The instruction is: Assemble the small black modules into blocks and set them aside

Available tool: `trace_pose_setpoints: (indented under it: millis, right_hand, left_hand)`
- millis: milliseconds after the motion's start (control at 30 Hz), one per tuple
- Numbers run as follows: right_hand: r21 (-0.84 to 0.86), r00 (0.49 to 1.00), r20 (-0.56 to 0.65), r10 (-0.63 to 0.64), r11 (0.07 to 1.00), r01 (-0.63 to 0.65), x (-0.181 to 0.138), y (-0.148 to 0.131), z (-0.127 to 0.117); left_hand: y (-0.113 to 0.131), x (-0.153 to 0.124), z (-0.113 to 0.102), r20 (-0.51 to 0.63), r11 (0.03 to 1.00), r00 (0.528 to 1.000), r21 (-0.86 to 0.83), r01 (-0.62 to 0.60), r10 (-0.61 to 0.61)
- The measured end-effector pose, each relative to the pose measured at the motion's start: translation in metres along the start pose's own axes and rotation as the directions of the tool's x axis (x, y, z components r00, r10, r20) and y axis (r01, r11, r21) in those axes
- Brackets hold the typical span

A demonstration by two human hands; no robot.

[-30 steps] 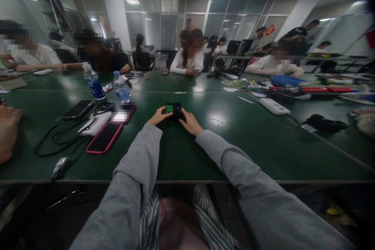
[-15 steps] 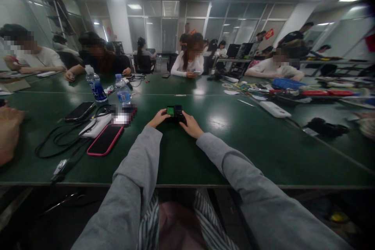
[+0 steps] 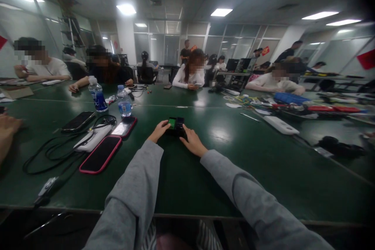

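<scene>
A small black device with a green-lit screen on its left part is in front of me at the middle of the table. My left hand grips its left side, the thumb over the edge of the green screen. At the right side is my right hand, fingers apart: the index fingertip meets the device's edge and the thumb points lower, off it. Whether the device rests on the green table or is slightly raised, I cannot tell.
To the left lie a pink-edged phone, two other phones, a white power strip and black cables. Two water bottles stand behind them. On the right are another white strip and tangled wires. Several people sit around; a person's hand is far left.
The whole view has tilted upward, so the table and hands appear lower. Both hands stay at the device; the right thumb sits slightly farther from it.
</scene>
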State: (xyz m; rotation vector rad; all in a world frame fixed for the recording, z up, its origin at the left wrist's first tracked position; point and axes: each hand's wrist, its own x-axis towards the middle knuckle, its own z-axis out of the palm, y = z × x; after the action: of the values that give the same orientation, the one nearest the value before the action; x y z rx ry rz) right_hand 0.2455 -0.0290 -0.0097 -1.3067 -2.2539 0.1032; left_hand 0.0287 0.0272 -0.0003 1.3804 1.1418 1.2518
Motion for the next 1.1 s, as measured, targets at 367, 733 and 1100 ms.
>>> trace_pose_setpoints:
  millis: [367,733,1100]
  right_hand:
    - [0.002,1.0,0.019,0.01,1.0,-0.01,-0.003,-0.003,-0.003]
    - [0.02,1.0,0.024,0.007,1.0,-0.008,-0.003,-0.001,-0.003]
    - [0.011,0.999,0.042,0.022,1.0,-0.023,-0.004,-0.004,-0.007]
  left_hand:
    - [0.005,-0.008,-0.009,-0.149,0.998,0.988,0.058,-0.037,0.045]
    - [0.005,-0.006,-0.012,-0.202,1.0,0.979,0.024,-0.008,0.013]
    - [0.031,-0.029,-0.049,-0.234,0.976,0.953,0.056,0.21,-0.192]
